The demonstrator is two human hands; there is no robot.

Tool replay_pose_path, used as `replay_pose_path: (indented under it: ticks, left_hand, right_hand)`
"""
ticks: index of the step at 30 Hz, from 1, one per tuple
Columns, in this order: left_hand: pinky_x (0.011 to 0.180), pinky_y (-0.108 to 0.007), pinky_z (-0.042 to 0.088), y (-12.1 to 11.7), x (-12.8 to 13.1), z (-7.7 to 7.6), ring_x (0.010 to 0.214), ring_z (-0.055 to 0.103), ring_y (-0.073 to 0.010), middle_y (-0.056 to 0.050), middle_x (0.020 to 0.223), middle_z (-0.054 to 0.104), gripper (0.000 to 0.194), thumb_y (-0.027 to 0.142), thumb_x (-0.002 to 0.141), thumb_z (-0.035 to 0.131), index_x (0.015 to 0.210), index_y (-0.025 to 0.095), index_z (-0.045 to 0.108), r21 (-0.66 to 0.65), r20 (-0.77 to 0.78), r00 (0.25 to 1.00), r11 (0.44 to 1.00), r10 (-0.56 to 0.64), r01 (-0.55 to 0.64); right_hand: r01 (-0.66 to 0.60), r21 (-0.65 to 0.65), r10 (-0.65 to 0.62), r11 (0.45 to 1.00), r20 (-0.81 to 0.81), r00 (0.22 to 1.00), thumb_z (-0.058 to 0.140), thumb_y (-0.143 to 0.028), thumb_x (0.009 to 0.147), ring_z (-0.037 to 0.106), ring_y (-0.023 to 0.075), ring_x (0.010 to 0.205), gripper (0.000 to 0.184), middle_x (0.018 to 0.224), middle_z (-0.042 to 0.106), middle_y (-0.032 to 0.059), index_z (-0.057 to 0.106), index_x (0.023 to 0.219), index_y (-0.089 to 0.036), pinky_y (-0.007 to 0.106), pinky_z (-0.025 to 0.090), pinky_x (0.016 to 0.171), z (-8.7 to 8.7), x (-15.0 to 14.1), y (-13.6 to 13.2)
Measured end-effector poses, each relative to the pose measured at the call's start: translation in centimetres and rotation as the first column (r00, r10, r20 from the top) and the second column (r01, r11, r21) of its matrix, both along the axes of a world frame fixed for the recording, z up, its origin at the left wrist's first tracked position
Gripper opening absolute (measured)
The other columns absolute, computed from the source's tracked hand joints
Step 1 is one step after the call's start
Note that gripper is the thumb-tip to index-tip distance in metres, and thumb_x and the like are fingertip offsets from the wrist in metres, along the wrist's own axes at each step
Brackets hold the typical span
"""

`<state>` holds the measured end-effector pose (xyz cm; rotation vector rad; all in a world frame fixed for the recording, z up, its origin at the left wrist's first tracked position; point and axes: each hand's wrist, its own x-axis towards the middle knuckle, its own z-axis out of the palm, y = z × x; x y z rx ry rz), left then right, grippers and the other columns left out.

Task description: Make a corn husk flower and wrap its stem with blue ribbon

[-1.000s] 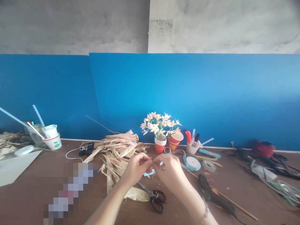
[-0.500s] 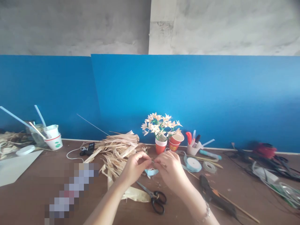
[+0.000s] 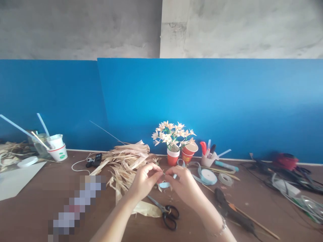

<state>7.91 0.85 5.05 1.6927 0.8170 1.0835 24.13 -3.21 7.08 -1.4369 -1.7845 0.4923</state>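
My left hand (image 3: 146,179) is closed in a pinch, its fingertips almost meeting those of my right hand (image 3: 183,185). A long thin wire (image 3: 107,130) slants up to the left from behind the left hand and appears held in its fingers. The right fingers are pinched too, with light blue ribbon (image 3: 164,185) curling beneath and beside them. The exact grip is hidden by the fingers. Below lie black-handled scissors (image 3: 170,216) on a pale husk strip (image 3: 146,209). Dried corn husks (image 3: 128,161) are heaped behind the left hand.
White paper-like flowers (image 3: 171,132) stand in stacked red cups (image 3: 173,158). Rightward are a ribbon roll (image 3: 209,176), clear tape (image 3: 225,179), a cup of pens (image 3: 208,160), a dark glue gun (image 3: 232,211) and cables (image 3: 290,188). A white cup (image 3: 58,154) stands left.
The wire's far tip has shifted to the right. My right hand's fingers have changed their pose slightly, and the ribbon by them now curves differently. My left hand stays nearly in place.
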Motion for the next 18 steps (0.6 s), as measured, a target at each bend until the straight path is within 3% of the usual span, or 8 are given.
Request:
replay_pose_path:
  ticks: [5,8,11,15,18]
  left_hand:
    - [0.061,-0.026,0.05,0.6,-0.4,-0.4,0.067,0.064,-0.0164,-0.004,0.08,0.066,0.019,0.035,0.081,0.059,0.084,0.017,0.067,0.103,-0.09,0.996,0.995,0.003,0.006]
    - [0.054,-0.025,0.049,0.6,-0.3,-0.4,0.06,0.062,-0.0157,-0.003,0.072,0.065,0.021,0.036,0.082,0.058,0.084,0.017,0.066,0.045,-0.087,0.996,0.999,-0.016,0.02]
    - [0.047,-0.022,0.046,0.3,0.0,-0.3,0.055,0.06,-0.0145,-0.001,0.065,0.063,0.02,0.035,0.082,0.056,0.083,0.017,0.064,-0.003,-0.081,0.997,1.0,-0.019,0.019]
    - [0.048,-0.022,0.046,0.1,0.3,0.0,0.056,0.059,-0.0139,-0.001,0.065,0.063,0.017,0.033,0.08,0.059,0.08,0.017,0.063,-0.052,-0.06,0.998,0.998,-0.035,0.032]
    - [0.05,-0.023,0.048,0.2,0.1,0.1,0.062,0.062,-0.0158,-0.003,0.07,0.063,0.017,0.033,0.077,0.063,0.079,0.016,0.066,-0.072,-0.042,0.997,0.995,-0.072,0.069]
  right_hand:
    - [-0.029,-0.002,0.029,1.0,0.034,0.999,0.053,-0.02,0.082,0.056,0.0144,0.064,0.019,0.065,0.065,0.0001,0.066,0.068,-0.018,0.024,0.038,0.062,-0.3,0.1,0.2]
    - [-0.054,0.005,0.053,0.999,0.063,0.997,0.052,-0.019,0.083,0.057,0.0145,0.064,0.02,0.067,0.065,-0.0001,0.065,0.068,-0.019,0.024,0.038,0.062,-0.4,0.2,0.2]
    - [-0.009,0.085,-0.001,0.996,0.122,0.993,0.056,-0.017,0.08,0.059,0.017,0.073,0.011,0.072,0.067,0.0005,0.065,0.074,-0.02,0.027,0.039,0.071,-0.7,0.0,0.3]
    - [0.049,0.237,-0.107,0.97,0.239,0.965,0.061,-0.013,0.075,0.058,0.0184,0.074,0.008,0.069,0.066,0.0003,0.062,0.07,-0.019,0.035,0.035,0.084,-1.0,-0.1,0.4]
    - [0.053,0.275,-0.126,0.96,0.254,0.959,0.061,-0.012,0.075,0.058,0.0183,0.074,0.013,0.066,0.065,0.0004,0.062,0.065,-0.019,0.037,0.033,0.087,-1.1,0.1,0.4]
